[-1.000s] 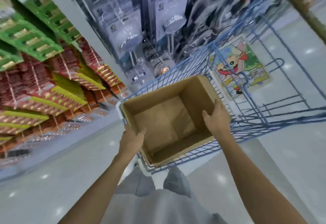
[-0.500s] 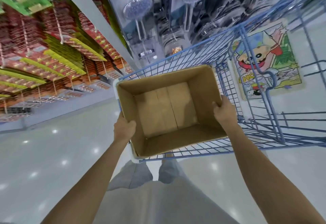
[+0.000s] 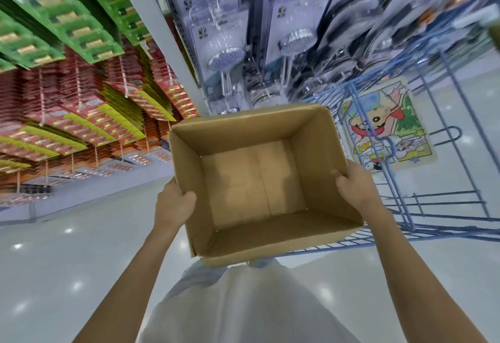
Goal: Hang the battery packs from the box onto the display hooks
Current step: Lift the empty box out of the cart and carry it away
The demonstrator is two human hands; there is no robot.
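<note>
Gripping cardboard box [image 3: 243,131] at rim — 2 hands curled on walls: left hand [image 3: 174,204], right hand [image 3: 357,188].

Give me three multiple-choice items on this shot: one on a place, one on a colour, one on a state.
1. Seen from the box, the battery packs hang:
A. to the left
B. to the right
C. inside it

2. The cart is:
A. red
B. blue
C. black

3. The box is:
A. full
B. half full
C. empty

Key: 1 A, the packs fill the display on the left; 2 B, its wires are blue; 3 C, only the bare cardboard floor shows.
</note>
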